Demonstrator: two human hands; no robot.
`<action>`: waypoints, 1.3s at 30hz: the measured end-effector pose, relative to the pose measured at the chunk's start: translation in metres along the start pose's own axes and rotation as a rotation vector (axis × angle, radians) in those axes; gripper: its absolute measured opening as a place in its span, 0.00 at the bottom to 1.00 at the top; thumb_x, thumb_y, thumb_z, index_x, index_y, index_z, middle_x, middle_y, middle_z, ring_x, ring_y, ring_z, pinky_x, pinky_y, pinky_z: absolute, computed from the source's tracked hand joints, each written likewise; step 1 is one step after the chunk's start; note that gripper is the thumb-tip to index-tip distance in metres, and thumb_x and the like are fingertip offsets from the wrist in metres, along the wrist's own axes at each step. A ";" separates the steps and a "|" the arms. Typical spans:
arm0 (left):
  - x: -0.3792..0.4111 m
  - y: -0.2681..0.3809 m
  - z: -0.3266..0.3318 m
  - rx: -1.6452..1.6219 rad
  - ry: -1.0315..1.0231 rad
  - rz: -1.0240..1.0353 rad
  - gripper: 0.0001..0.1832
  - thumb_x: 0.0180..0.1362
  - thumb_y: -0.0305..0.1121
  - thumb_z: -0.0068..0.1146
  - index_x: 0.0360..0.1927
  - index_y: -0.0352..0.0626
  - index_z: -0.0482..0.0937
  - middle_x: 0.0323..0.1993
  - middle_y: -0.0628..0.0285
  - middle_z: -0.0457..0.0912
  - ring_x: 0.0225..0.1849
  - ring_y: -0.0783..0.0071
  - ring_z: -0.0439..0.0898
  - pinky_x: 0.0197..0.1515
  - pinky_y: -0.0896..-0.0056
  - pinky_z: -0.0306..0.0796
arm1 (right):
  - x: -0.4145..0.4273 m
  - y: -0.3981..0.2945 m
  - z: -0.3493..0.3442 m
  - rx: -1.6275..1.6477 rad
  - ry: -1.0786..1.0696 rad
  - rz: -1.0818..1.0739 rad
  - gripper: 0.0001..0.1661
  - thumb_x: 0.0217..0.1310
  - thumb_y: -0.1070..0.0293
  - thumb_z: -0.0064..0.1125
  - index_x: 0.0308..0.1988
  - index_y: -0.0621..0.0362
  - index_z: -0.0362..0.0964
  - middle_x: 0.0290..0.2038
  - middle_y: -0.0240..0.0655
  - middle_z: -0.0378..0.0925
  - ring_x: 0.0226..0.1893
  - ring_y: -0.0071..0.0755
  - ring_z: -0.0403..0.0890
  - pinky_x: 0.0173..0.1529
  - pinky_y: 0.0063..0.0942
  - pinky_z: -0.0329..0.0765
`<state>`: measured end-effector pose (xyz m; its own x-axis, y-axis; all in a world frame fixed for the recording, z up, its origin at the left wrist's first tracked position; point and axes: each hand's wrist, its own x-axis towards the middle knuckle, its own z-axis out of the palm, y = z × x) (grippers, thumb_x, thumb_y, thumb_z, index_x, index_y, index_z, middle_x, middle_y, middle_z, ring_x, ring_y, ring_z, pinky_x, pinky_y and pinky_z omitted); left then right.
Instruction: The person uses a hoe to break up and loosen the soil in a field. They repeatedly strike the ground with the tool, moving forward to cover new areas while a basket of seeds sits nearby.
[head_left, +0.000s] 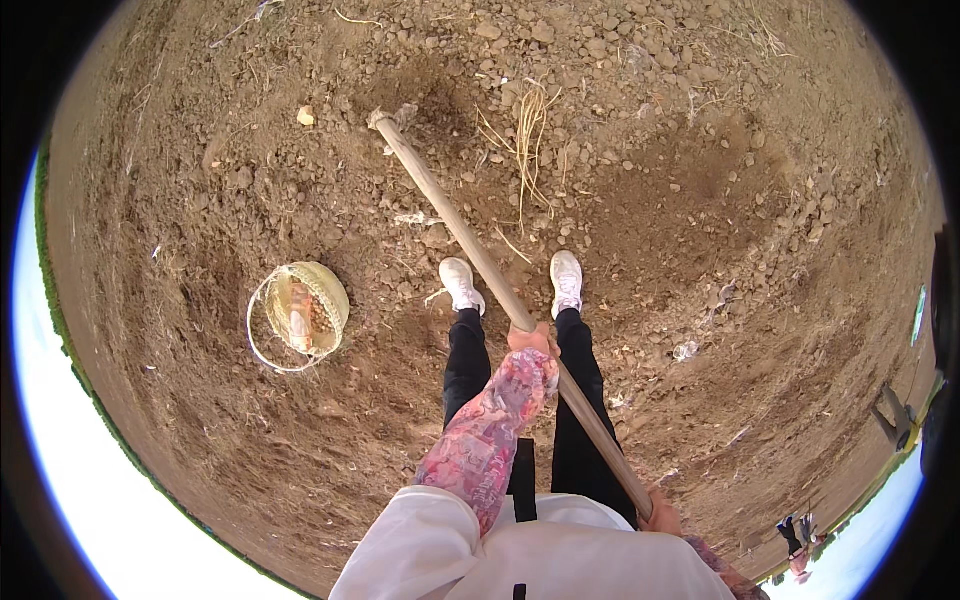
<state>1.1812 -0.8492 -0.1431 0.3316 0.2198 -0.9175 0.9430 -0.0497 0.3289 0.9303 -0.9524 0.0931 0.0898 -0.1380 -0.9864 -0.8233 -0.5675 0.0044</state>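
A long wooden tool handle (465, 234) runs slantwise between my feet, from the dug soil at the upper left down to my right hip. My left hand (532, 341), below a pink patterned sleeve, grips the middle of the handle. Near the rear end, my right hand (661, 514) is closed around it beside my white top. The tool's far end meets a dark hollow in the earth; its head is mostly hidden, so its kind cannot be told. A bundle of dry stalks (531, 139) lies on the soil just right of that end.
A woven basket (336, 296) with a hoop handle stands left of my white shoes (459, 281), holding an orange-and-white item and small pieces. Clods and plastic scraps (685, 350) dot the ground. Other people (796, 544) are far off at the lower right.
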 end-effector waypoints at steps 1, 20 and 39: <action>-0.024 -0.025 -0.002 -0.093 0.011 -0.097 0.09 0.39 0.24 0.49 0.23 0.37 0.60 0.08 0.62 0.63 0.07 0.72 0.64 0.07 0.71 0.59 | -0.016 0.025 0.009 -0.013 -0.089 0.083 0.27 0.36 0.60 0.55 0.38 0.58 0.55 0.19 0.49 0.69 0.23 0.52 0.72 0.28 0.42 0.68; 0.095 0.224 -0.106 -0.266 -0.092 0.227 0.09 0.44 0.28 0.44 0.15 0.46 0.58 0.08 0.69 0.57 0.10 0.78 0.58 0.15 0.77 0.59 | 0.100 -0.177 -0.038 0.075 0.132 -0.436 0.22 0.38 0.67 0.52 0.37 0.57 0.57 0.18 0.48 0.69 0.22 0.50 0.71 0.27 0.41 0.68; -0.109 -0.120 -0.034 -0.248 -0.031 -0.387 0.06 0.39 0.24 0.48 0.21 0.35 0.65 0.06 0.62 0.65 0.05 0.71 0.65 0.07 0.73 0.60 | -0.059 0.139 0.035 -0.268 -0.264 0.371 0.27 0.35 0.57 0.55 0.40 0.47 0.58 0.26 0.46 0.71 0.29 0.48 0.72 0.30 0.38 0.68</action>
<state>1.0313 -0.8345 -0.0751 -0.0400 0.1468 -0.9884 0.9641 0.2656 0.0004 0.7909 -0.9948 0.1466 -0.3533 -0.1798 -0.9181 -0.5979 -0.7114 0.3694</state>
